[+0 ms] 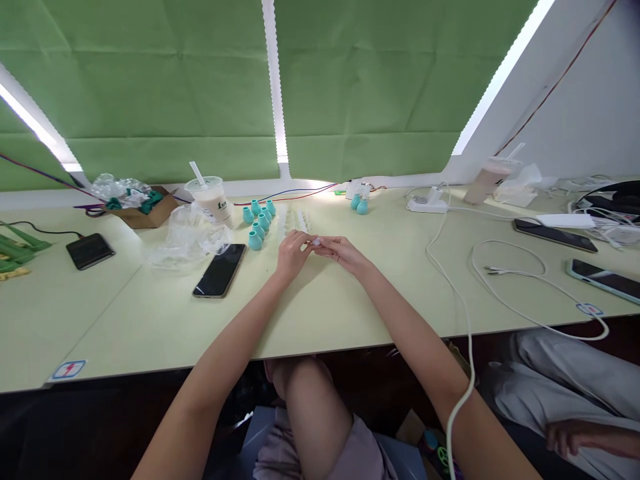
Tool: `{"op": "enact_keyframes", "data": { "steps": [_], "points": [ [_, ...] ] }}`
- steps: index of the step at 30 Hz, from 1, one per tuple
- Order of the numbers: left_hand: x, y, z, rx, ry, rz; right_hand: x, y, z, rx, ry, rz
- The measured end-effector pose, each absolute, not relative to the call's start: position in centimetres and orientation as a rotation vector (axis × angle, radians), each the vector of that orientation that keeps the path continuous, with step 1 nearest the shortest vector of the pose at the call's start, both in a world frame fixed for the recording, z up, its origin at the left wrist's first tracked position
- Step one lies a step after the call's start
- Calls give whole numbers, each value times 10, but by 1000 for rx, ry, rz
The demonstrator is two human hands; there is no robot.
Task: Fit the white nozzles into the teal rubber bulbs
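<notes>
My left hand and my right hand meet over the middle of the table. Between their fingertips is a small whitish, translucent piece, too small for me to name; both hands pinch it. Just beyond my left hand lie rows of small clear-white pieces. To the left of them stand several turquoise vase-shaped pieces with open tops. Two more turquoise pieces sit farther back, right of centre.
Left of my hands lie a black phone, a crumpled plastic bag and a drink cup. A cardboard box stands behind. On the right are a power strip, a white cable and another person's hand.
</notes>
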State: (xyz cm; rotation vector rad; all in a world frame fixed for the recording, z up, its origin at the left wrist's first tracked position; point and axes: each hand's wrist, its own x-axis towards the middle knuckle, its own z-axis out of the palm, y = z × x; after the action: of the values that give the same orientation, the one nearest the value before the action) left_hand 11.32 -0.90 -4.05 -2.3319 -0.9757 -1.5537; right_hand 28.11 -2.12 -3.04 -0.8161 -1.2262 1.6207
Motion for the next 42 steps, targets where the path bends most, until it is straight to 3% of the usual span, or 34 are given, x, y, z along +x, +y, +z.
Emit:
{"op": "enact_keyframes", "data": {
  "steps": [16,26,35,42],
  "points": [
    [110,-10,-44,-2391,-923,-1350,278,-20,-38,-841,-1149,1604],
    [115,-9,-50,-2361,-978,-1420,274,-24,-41,-825,-1040,1560],
    [117,-11,-40,-2277,-1122,-1710,268,-29,-25,-793,-1033,1556],
    [116,-8,-42,-2263,-1092,-1689,267,-34,-18,-967,-1179,1106]
  ]
}}
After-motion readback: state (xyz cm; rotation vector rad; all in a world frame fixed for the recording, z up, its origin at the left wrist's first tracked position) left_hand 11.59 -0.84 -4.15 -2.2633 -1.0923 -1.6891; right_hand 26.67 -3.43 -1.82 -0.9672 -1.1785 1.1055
